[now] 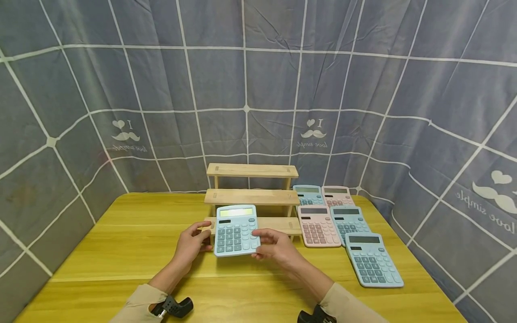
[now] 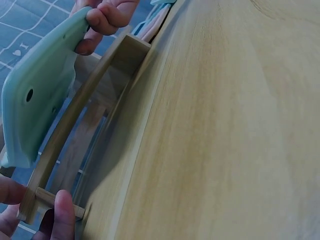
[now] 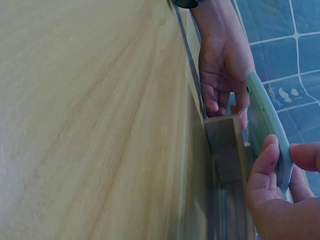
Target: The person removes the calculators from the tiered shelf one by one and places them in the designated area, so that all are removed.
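A light blue calculator [image 1: 236, 231] stands tilted in front of the lowest step of a three-step wooden display shelf [image 1: 252, 196], keys and screen towards me. My right hand [image 1: 276, 247] pinches its right edge between thumb and fingers. In the right wrist view, that grip on the calculator [image 3: 270, 127] shows from behind. My left hand [image 1: 189, 246] is at the left end of the lowest step. In the left wrist view, its thumb and fingers hold the end of the shelf [image 2: 75, 115], apart from the calculator.
To the right of the shelf lie several calculators: a pink one [image 1: 320, 226] and a blue one [image 1: 350, 220], with others behind. Closest to me is a blue calculator [image 1: 374, 260] near the right edge of the wooden table [image 1: 121, 251]. A grey checked curtain [image 1: 218, 80] hangs behind and at the sides.
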A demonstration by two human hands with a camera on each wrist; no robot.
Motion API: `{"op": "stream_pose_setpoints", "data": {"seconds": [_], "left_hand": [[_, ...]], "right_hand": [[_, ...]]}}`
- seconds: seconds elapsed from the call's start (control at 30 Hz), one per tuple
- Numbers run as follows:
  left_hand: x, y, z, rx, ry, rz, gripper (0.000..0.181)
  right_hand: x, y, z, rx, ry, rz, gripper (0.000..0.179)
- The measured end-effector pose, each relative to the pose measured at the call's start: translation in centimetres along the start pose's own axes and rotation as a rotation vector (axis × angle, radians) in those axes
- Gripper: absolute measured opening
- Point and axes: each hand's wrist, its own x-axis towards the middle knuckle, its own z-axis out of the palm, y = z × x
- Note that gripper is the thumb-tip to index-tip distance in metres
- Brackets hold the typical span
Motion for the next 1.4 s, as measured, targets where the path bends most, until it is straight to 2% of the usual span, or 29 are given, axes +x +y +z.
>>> {"op": "stream_pose_setpoints", "data": {"seconds": [0.4, 0.8, 1.4], "left_hand": [[-0.2, 0.2, -0.1, -0.010, -0.016, -0.003, 0.036], [-0.3, 0.2, -0.2, -0.012, -0.035, 0.001, 0.035], [-0.3, 0.3, -0.4, 0.004, -0.037, -0.004, 0.035]], "right_hand": [[-1.1, -1.0, -1.1, 0.002, 0.011, 0.005, 0.050], [-2.4, -1.1, -3.1, 0.003, 0.034, 0.005, 0.053], [-5.4, -2.1, -6.1, -0.067, 0.081, 0.028, 0.053]]}}
